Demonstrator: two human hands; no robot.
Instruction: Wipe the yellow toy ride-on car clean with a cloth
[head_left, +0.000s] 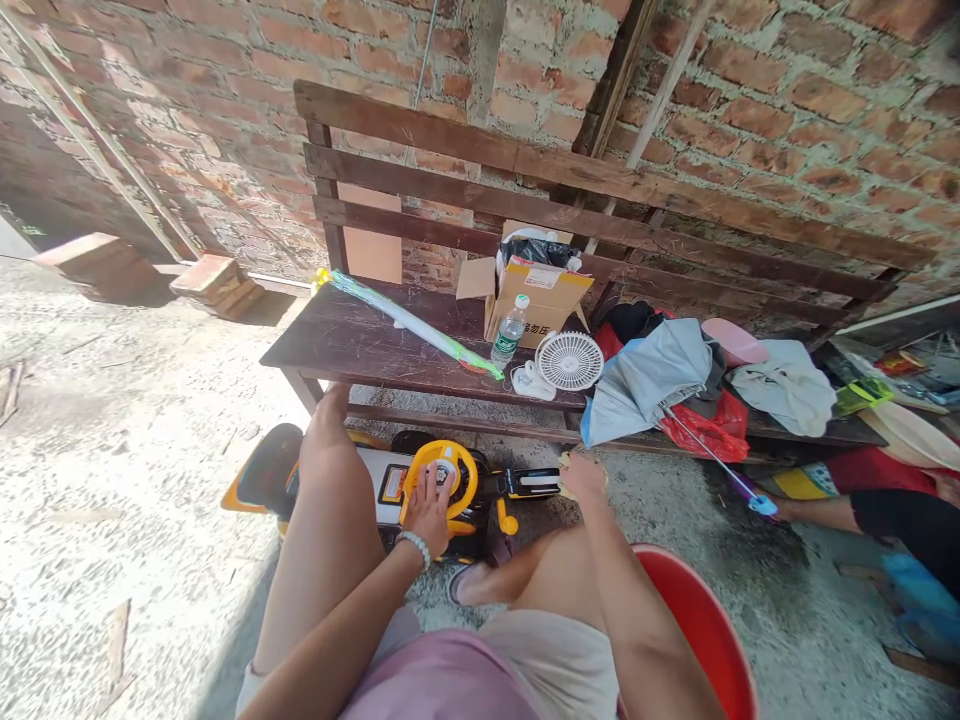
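A yellow and black ride-on toy (373, 468) stands on the concrete between my legs and the bench. My left hand (429, 510), with a beaded bracelet at the wrist, lies with its fingers stretched over the hub of the yellow steering wheel (471, 470). At the end of the toy's black front arm (525, 484), my right hand (583, 478) is closed on a pale yellowish cloth (567, 461), pressed against that end. Most of the cloth is hidden under my fingers.
A red bucket (705, 610) stands by my right leg. On the dark wooden bench (360, 340) are a cardboard box (551, 290), a bottle (510, 335), a white fan (570, 360), a long wrapped tube (412, 322) and a grey umbrella (652, 375). Another person's arm (817, 512) reaches in at right.
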